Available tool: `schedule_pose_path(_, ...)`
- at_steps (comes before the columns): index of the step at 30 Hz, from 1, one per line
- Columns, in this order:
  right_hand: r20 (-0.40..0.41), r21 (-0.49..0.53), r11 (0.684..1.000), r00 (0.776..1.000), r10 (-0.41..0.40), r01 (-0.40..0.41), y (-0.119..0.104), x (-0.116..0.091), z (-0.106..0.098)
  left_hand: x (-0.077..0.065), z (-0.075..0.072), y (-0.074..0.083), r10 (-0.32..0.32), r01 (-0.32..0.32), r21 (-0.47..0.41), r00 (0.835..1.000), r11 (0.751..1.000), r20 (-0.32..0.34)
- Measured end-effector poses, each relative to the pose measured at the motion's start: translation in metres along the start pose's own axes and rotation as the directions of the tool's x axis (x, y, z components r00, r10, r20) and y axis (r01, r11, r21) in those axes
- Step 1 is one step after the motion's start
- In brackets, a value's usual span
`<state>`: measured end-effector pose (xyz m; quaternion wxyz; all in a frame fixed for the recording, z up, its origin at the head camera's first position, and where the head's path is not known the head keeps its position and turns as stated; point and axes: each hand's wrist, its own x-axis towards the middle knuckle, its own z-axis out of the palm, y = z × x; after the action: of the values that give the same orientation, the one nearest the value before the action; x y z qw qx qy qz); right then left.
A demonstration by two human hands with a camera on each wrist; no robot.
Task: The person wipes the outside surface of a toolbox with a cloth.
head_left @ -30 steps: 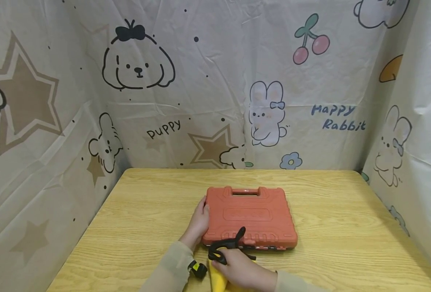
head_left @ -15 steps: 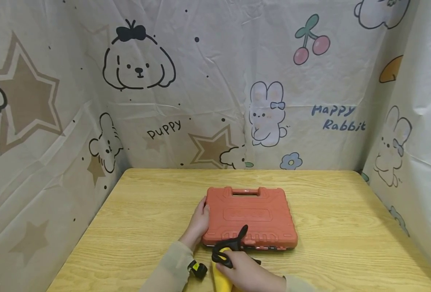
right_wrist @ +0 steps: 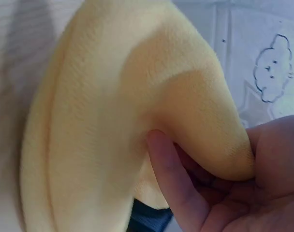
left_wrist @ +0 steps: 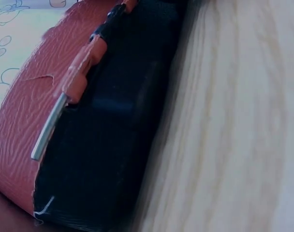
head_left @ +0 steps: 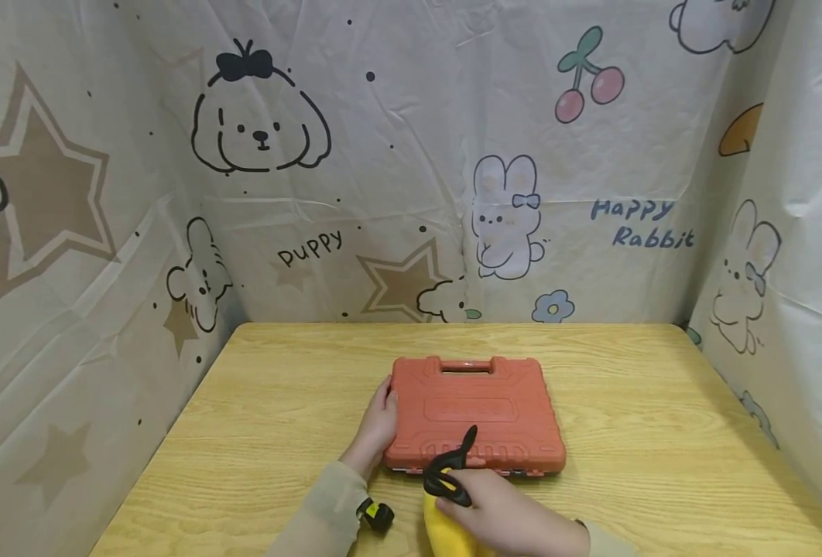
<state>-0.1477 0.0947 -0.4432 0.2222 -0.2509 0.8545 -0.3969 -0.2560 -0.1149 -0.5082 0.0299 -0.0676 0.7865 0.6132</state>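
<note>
A red tool case (head_left: 477, 418) lies closed on the wooden table, its carry handle at the far side. My left hand (head_left: 376, 425) rests against its left side, fingers extended along the edge. In the left wrist view the case's red lid (left_wrist: 36, 106), black lower half (left_wrist: 103, 145) and a metal hinge pin (left_wrist: 49, 128) show close up. My right hand (head_left: 501, 507) grips a yellow plush thing (head_left: 446, 530) with black looped straps (head_left: 446, 472), just in front of the case. The right wrist view shows its fuzzy yellow fabric (right_wrist: 89, 106) pinched between my fingers and thumb.
The wooden table (head_left: 299, 371) ends at a printed cloth backdrop (head_left: 411, 155), with cloth walls on both sides. A small black device with a yellow-green mark (head_left: 376, 514) sits beside the left sleeve (head_left: 330, 495).
My right hand has moved rightward with the yellow plush thing along the front of the case. The left hand and the case stay in place.
</note>
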Motion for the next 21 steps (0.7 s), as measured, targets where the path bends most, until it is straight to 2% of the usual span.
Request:
schedule_pose_path(3,-0.021,-0.009,1.0,1.0,-0.004,0.004,-0.002,-0.008,-0.011,-0.001,0.0,0.0,0.007,-0.007,0.011,1.0,1.0,-0.001)
schedule_pose_path(7,-0.02,0.044,0.999,1.0,-0.011,0.012,-0.004,-0.017,-0.028,-0.001,0.0,0.0,0.003,-0.003,0.017,1.0,1.0,-0.002)
schedule_pose_path(11,-0.029,0.083,0.994,0.997,-0.07,0.072,-0.004,-0.025,-0.047,-0.001,-0.001,0.0,-0.007,0.007,-0.001,1.0,1.0,0.001)
schedule_pose_path(14,-0.027,0.172,0.978,0.993,-0.117,0.12,-0.001,-0.029,-0.061,0.0,-0.003,0.0,-0.016,0.017,-0.026,1.0,1.0,0.009)
schedule_pose_path(15,-0.013,0.243,0.961,0.991,-0.132,0.131,0.001,-0.029,-0.064,0.0,-0.003,0.0,-0.026,0.026,-0.038,1.0,0.999,0.011)
schedule_pose_path(17,0.013,0.395,0.908,0.987,-0.157,0.139,0.005,-0.029,-0.07,0.001,-0.005,0.001,-0.036,0.036,-0.06,0.999,0.998,0.009)
schedule_pose_path(21,0.025,0.626,0.766,0.978,-0.208,0.147,0.014,-0.027,-0.076,-0.002,-0.009,0.008,-0.04,0.039,-0.08,0.999,0.996,-0.003)
